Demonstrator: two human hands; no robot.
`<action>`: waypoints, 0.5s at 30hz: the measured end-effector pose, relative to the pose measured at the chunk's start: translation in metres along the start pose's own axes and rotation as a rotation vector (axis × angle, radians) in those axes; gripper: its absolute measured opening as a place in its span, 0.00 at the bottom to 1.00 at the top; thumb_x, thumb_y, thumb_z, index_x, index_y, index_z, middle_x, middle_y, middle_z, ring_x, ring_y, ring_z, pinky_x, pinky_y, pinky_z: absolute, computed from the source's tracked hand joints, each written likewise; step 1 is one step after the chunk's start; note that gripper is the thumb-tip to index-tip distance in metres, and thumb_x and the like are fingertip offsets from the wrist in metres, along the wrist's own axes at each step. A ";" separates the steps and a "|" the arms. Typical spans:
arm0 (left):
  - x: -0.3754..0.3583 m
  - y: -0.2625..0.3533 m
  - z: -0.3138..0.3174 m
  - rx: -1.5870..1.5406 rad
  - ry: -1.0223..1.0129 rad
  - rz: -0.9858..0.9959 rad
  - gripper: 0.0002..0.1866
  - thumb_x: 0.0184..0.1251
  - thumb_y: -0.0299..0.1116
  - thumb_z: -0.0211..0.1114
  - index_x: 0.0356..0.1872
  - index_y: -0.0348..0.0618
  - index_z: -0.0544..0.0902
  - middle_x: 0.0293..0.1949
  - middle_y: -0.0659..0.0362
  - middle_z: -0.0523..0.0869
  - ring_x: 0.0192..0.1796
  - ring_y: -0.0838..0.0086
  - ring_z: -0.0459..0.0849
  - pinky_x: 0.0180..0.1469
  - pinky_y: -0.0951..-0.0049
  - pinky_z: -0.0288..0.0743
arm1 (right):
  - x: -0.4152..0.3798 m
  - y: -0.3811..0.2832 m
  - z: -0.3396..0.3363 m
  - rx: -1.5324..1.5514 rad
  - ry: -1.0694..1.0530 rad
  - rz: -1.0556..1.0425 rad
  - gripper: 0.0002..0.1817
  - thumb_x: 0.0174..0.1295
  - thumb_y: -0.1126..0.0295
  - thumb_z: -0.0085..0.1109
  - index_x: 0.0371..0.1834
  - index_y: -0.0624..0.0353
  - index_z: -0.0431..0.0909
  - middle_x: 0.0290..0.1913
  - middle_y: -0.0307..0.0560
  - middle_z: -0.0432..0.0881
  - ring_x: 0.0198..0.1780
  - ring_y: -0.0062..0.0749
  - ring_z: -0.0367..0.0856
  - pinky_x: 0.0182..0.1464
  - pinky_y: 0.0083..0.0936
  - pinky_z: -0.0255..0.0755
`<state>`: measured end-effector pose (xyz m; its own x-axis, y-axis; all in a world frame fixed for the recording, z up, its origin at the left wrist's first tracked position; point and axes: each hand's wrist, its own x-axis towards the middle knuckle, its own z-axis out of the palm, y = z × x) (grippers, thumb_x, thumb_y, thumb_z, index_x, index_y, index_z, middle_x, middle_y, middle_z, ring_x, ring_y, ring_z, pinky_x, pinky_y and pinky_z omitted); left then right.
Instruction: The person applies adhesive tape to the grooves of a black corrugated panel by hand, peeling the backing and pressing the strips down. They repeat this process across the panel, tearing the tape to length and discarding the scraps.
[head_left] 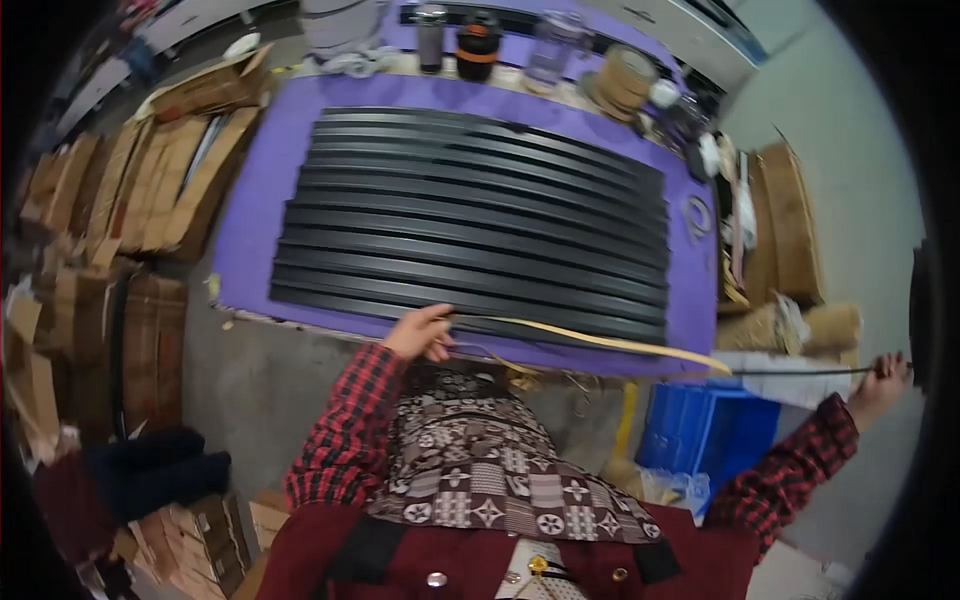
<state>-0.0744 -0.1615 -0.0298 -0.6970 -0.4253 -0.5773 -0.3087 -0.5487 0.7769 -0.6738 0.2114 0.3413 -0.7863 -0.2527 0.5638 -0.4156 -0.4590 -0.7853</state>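
Between my hands stretches a long thin strip (620,345), pale yellow over most of its length and dark towards the right end. My left hand (425,332) is closed in a pinch on its left end, over the front edge of the table. Far out to the right, my right hand (880,380) has its fingers closed on the dark end. Black ribbed slats (470,220) lie side by side on the purple tabletop (250,200), just beyond the strip.
Bottles and a dark jar with an orange band (478,48) line the table's back, beside a roll of brown tape (625,78). A grey ring (697,216) lies at right. A blue crate (700,430) stands below the right edge. Cardboard boxes (150,190) crowd the left; another person (130,480) is lower left.
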 end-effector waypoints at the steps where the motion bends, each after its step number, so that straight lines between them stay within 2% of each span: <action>1: -0.008 0.010 -0.006 -0.036 -0.043 0.045 0.21 0.62 0.32 0.51 0.56 0.43 0.63 0.23 0.57 0.79 0.21 0.77 0.79 0.21 0.81 0.72 | -0.006 0.005 0.067 -0.130 -0.065 -0.026 0.06 0.60 0.70 0.43 0.37 0.59 0.62 0.24 0.37 0.65 0.19 0.17 0.58 0.19 0.10 0.54; 2: -0.016 0.018 -0.024 -0.070 -0.102 0.089 0.23 0.61 0.32 0.52 0.58 0.45 0.62 0.23 0.58 0.79 0.21 0.79 0.78 0.20 0.82 0.71 | -0.021 0.013 0.139 -0.256 -0.131 -0.044 0.08 0.60 0.70 0.44 0.39 0.59 0.62 0.25 0.37 0.67 0.19 0.16 0.59 0.19 0.10 0.54; 4: -0.021 0.030 -0.082 -0.030 0.114 0.201 0.21 0.60 0.30 0.53 0.55 0.43 0.64 0.22 0.58 0.78 0.20 0.79 0.77 0.21 0.83 0.71 | -0.072 0.040 0.283 -0.423 -0.317 -0.045 0.12 0.59 0.70 0.45 0.45 0.59 0.61 0.27 0.37 0.71 0.19 0.14 0.60 0.19 0.08 0.55; 5: -0.022 0.032 -0.114 -0.021 0.372 0.213 0.16 0.60 0.30 0.53 0.51 0.42 0.70 0.21 0.60 0.78 0.20 0.80 0.77 0.20 0.81 0.69 | -0.104 0.060 0.352 -0.469 -0.430 -0.011 0.14 0.59 0.70 0.45 0.48 0.59 0.61 0.28 0.38 0.72 0.20 0.13 0.61 0.20 0.08 0.55; 7: -0.015 0.019 -0.188 0.300 0.898 0.382 0.12 0.59 0.30 0.52 0.43 0.41 0.75 0.21 0.57 0.78 0.23 0.72 0.78 0.24 0.73 0.70 | -0.177 0.110 0.468 -0.468 -0.665 0.139 0.19 0.59 0.70 0.46 0.54 0.59 0.60 0.30 0.38 0.76 0.20 0.11 0.62 0.20 0.07 0.55; 8: -0.007 0.008 -0.226 0.565 1.149 0.592 0.10 0.57 0.31 0.52 0.38 0.39 0.77 0.25 0.53 0.78 0.29 0.62 0.77 0.32 0.66 0.70 | -0.218 0.135 0.518 -0.419 -0.774 0.248 0.22 0.59 0.71 0.46 0.57 0.59 0.59 0.31 0.38 0.77 0.20 0.10 0.62 0.20 0.06 0.55; 9: -0.014 0.019 -0.246 0.708 1.272 0.462 0.10 0.56 0.32 0.53 0.35 0.39 0.77 0.30 0.50 0.78 0.36 0.57 0.75 0.39 0.64 0.68 | -0.243 0.169 0.546 -0.455 -1.035 0.414 0.16 0.57 0.72 0.48 0.50 0.59 0.66 0.29 0.37 0.77 0.20 0.11 0.66 0.20 0.07 0.57; 10: -0.010 0.023 -0.259 0.697 1.272 0.434 0.10 0.56 0.32 0.53 0.35 0.39 0.77 0.30 0.50 0.78 0.36 0.57 0.75 0.39 0.64 0.68 | -0.287 0.201 0.577 -0.421 -1.131 0.678 0.12 0.58 0.69 0.48 0.44 0.58 0.69 0.31 0.39 0.78 0.18 0.10 0.64 0.18 0.06 0.56; 11: -0.005 0.024 -0.270 0.676 1.246 0.387 0.10 0.55 0.33 0.53 0.34 0.38 0.77 0.31 0.50 0.77 0.37 0.58 0.75 0.40 0.64 0.68 | -0.335 0.212 0.610 -0.327 -1.205 0.821 0.07 0.57 0.70 0.48 0.36 0.58 0.73 0.25 0.36 0.76 0.19 0.12 0.67 0.19 0.08 0.59; 12: 0.001 0.023 -0.280 0.656 1.217 0.341 0.10 0.55 0.34 0.54 0.33 0.38 0.78 0.32 0.50 0.77 0.37 0.58 0.75 0.40 0.64 0.68 | -0.379 0.240 0.627 -0.274 -1.278 0.937 0.07 0.56 0.71 0.49 0.36 0.60 0.73 0.24 0.36 0.75 0.18 0.12 0.67 0.19 0.09 0.59; 13: 0.007 0.019 -0.286 0.613 1.126 0.354 0.10 0.54 0.34 0.56 0.33 0.40 0.78 0.31 0.52 0.77 0.37 0.59 0.75 0.39 0.65 0.68 | -0.417 0.257 0.643 -0.295 -1.366 0.925 0.06 0.57 0.71 0.50 0.34 0.61 0.72 0.26 0.35 0.74 0.19 0.11 0.66 0.20 0.09 0.59; 14: 0.009 0.021 -0.285 0.610 1.077 0.313 0.10 0.53 0.35 0.57 0.33 0.41 0.78 0.30 0.53 0.77 0.36 0.60 0.75 0.39 0.65 0.68 | -0.451 0.272 0.654 -0.301 -1.410 0.905 0.07 0.56 0.72 0.51 0.35 0.63 0.72 0.23 0.33 0.71 0.19 0.12 0.66 0.21 0.11 0.61; 15: 0.010 0.027 -0.283 0.605 1.026 0.276 0.09 0.53 0.35 0.58 0.33 0.43 0.78 0.30 0.54 0.77 0.36 0.61 0.75 0.38 0.66 0.68 | -0.477 0.284 0.664 -0.331 -1.475 0.881 0.09 0.55 0.72 0.51 0.37 0.66 0.72 0.22 0.35 0.72 0.19 0.14 0.67 0.21 0.12 0.62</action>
<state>0.0937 -0.3840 -0.0859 -0.0369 -0.9951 -0.0922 -0.6736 -0.0434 0.7378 -0.1134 -0.3643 0.0195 0.1509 -0.8902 -0.4298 -0.3459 0.3598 -0.8666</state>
